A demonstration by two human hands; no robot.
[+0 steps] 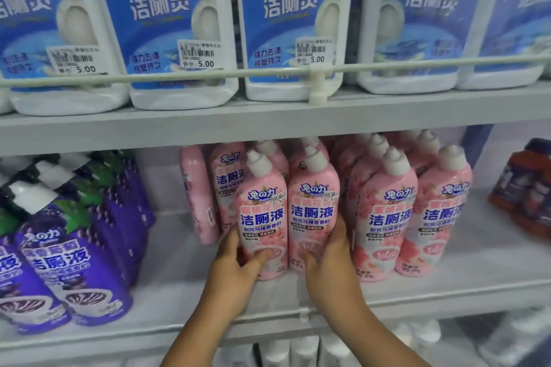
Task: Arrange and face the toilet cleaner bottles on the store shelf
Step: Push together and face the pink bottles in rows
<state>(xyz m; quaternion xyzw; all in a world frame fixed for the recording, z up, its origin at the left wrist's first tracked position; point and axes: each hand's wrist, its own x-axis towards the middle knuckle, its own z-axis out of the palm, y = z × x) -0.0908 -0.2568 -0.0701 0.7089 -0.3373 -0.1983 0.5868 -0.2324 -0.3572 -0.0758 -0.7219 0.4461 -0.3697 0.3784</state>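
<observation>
Hands grip two pink plastic toilet cleaner bottles standing upright, touching, at the front of the white middle shelf (447, 286). Left hand (235, 271) curls around the left pink bottle (262, 217), thumb on its label; right hand (331, 259) clasps the right pink bottle (313, 211). Purple bottles (74, 262) lean well to the left.

Two bare forearms come up from the bottom edge of the view, each ending in a bare hand. The left hand (235, 271) and the right hand (331, 259) wear no gloves, and no rings, watch or bracelet show on the fingers or wrists. No sleeve reaches into view on either arm. The thumbnails that show are short and plain. Nothing more of the person is visible.
</observation>
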